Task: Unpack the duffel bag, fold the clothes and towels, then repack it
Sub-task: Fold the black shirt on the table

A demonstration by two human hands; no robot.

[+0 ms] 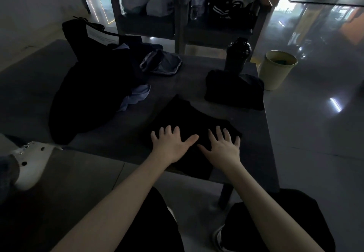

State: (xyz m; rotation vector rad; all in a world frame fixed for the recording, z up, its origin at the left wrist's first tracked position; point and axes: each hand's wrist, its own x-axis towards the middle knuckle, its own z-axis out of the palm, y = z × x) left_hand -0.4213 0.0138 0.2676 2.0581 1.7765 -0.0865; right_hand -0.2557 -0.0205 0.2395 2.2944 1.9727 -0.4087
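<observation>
**Black garment (183, 116) pressed flat**

The left hand (173, 145) and right hand (222, 149) lie side by side on it at the table's (197, 70) front edge, fingers spread and straight (one corner hangs over). The duffel bag (92, 86) slumps along the left edge; a folded black pile (234, 92) sits at the right edge

I see a black garment (183, 118) at centre, a black folded pile (234, 90) to its right and a black duffel bag (88, 94) at left; dim light may hide any pattern. The cloth (136, 96) at the bag is pale blue, the table (197, 70) dark grey, the bin (275, 70) cream.
</observation>
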